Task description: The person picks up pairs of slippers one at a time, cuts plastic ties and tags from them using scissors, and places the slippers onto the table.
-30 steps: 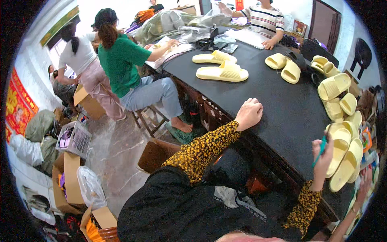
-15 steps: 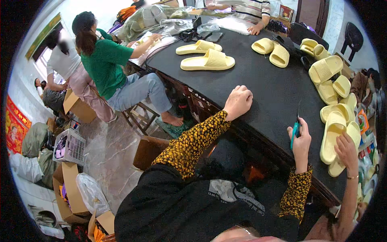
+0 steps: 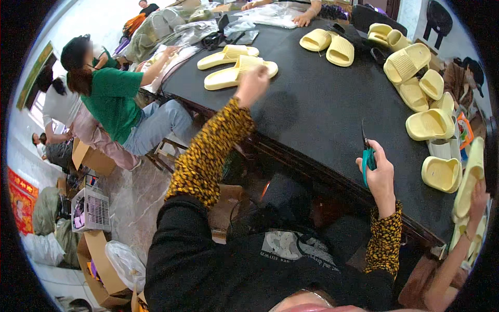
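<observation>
My left hand [image 3: 253, 86], somewhat blurred, is closed with curled fingers above the near slipper [image 3: 226, 80] of a pale yellow pair. Whether it touches that slipper, or has something small in its fingers, I cannot make out. The other slipper [image 3: 218, 60] of the pair lies just beyond it on the black table. My right hand [image 3: 382, 179] is wrapped round small scissors [image 3: 368, 156] with teal handles and thin dark blades. They are held over the table near its front edge, blades pointing away from me.
More yellow slippers [image 3: 340, 51] lie at the far side, and others [image 3: 408, 65] line the right edge. At far right another person's hand [image 3: 477, 200] holds a slipper [image 3: 469, 179]. A person in green [image 3: 112, 99] sits at the left. Plastic bags [image 3: 270, 14] cover the back. Cardboard boxes [image 3: 104, 265] stand on the floor.
My left hand has moved forward and left to the yellow pair. My right hand still holds the scissors. At right, the other person's hand has drawn a slipper away from the table edge.
</observation>
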### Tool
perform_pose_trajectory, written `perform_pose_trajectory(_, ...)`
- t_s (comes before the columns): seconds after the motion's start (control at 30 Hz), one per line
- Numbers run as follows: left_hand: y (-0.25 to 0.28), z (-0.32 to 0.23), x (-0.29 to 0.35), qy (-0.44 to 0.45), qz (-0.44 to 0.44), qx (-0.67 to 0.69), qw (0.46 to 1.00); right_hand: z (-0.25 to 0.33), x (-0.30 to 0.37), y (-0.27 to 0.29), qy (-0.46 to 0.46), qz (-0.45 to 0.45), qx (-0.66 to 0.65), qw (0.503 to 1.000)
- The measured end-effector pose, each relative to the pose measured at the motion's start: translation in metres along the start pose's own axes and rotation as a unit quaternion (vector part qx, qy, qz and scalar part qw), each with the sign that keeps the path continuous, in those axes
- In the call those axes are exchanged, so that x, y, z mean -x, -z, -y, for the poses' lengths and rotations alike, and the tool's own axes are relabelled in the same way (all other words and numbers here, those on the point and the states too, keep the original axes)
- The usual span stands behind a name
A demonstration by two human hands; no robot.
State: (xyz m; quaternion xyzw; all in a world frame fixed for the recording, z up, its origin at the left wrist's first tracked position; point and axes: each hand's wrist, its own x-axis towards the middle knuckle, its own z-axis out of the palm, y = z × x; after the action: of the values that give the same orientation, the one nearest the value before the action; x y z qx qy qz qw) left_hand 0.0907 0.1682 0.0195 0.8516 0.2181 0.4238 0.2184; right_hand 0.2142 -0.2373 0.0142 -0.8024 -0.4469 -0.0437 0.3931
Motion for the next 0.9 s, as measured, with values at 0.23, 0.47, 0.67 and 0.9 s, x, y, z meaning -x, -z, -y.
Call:
perform_pose_trajectory(0.23,0.048,0.134,-0.074,0.085,-0.026,-0.325,0.941,-0.001,-0.003,0.0,0.018,-0.012,-0.002,1.0)
perform_pose_trajectory(0.47,0.041,0.189,-0.105,0.066,0.137,-0.058,0.987,-0.003,-0.003,-0.002,0.056,-0.023,0.018,0.998)
perform_pose_trajectory(0.67,0.025,0.201,-0.13,0.091,0.148,-0.11,0.979,-0.002,-0.006,-0.002,0.083,-0.037,0.007,0.996)
perform_pose_trajectory(0.9,0.002,0.149,-0.111,0.084,0.06,-0.293,0.951,-0.002,-0.004,-0.001,0.128,-0.054,0.016,0.99)
